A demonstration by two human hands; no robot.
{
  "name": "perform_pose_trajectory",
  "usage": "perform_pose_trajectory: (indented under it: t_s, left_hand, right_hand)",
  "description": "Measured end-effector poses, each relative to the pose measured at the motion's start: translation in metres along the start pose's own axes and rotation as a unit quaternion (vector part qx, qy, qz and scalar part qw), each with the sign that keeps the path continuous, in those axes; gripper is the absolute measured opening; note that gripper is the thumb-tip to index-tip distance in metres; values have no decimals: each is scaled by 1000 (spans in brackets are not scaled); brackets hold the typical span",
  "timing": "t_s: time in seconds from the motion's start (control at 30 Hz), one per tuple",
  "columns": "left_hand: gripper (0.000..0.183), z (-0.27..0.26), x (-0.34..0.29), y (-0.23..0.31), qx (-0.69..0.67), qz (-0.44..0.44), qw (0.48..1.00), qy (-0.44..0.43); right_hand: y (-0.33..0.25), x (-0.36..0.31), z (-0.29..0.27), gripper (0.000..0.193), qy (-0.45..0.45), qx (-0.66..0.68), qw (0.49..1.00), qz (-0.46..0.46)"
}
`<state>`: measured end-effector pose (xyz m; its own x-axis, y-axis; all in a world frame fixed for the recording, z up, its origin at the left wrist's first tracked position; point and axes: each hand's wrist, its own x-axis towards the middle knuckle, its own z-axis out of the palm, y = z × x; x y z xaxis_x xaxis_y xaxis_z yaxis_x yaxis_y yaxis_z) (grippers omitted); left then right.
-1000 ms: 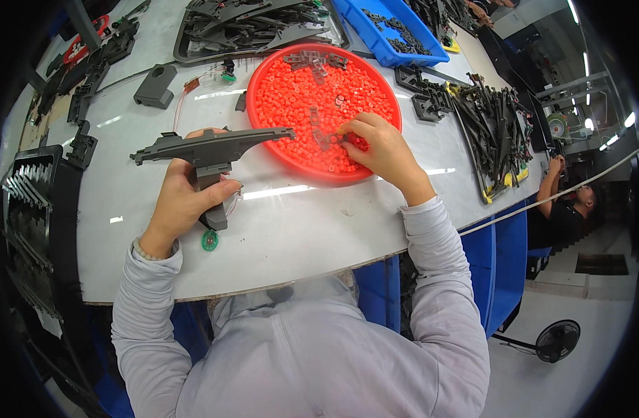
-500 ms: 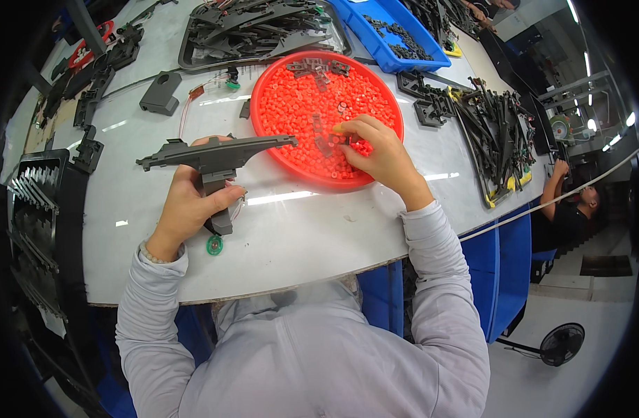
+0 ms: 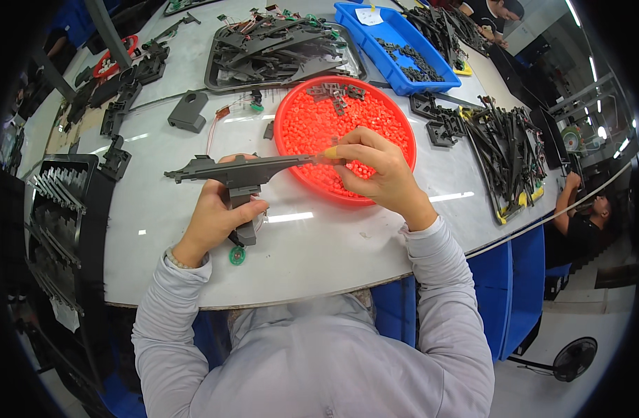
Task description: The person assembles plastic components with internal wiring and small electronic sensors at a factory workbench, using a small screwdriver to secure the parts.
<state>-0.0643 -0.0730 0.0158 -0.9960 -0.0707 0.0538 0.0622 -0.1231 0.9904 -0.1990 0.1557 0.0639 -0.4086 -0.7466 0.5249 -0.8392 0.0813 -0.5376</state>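
Observation:
My left hand [image 3: 213, 217] is closed round the stem of a dark grey T-shaped plastic part [image 3: 243, 174], its long arm lying level. A green round piece [image 3: 237, 256] shows just below the part's lower end. At the arm's right tip, my right hand [image 3: 382, 174] has thumb and forefinger pinched together; anything between them is too small to make out. Both the tip and that hand are above a round red basin [image 3: 278, 129] full of small red plastic pieces [image 3: 309, 122]. Several grey clips [image 3: 339, 94] lie on the pieces at the basin's far side.
A grey block [image 3: 188, 111] stands left of the basin. Behind are a black tray [image 3: 218, 85] heaped with grey parts and a blue bin [image 3: 417, 86]. Another loaded tray [image 3: 500, 217] is at right. A black rack [image 3: 89, 167] stands left. Other people sit at the far right.
My right hand has risen from the red pieces to the tip of the plastic part. The whole view has shifted, so the table things appear farther right and lower.

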Motion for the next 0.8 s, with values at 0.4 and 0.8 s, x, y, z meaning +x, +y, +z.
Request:
perform_pose_trajectory:
  t_s: [0.4,0.8]
  left_hand:
    - [71,25,-2,16,-90,38,994,-45]
    - [73,25,-3,9,-91,42,994,-50]
  right_hand:
    - [-21,4,17,30,20,51,997,-45]
    - [-19,-2,26,29,50,44,996,-51]
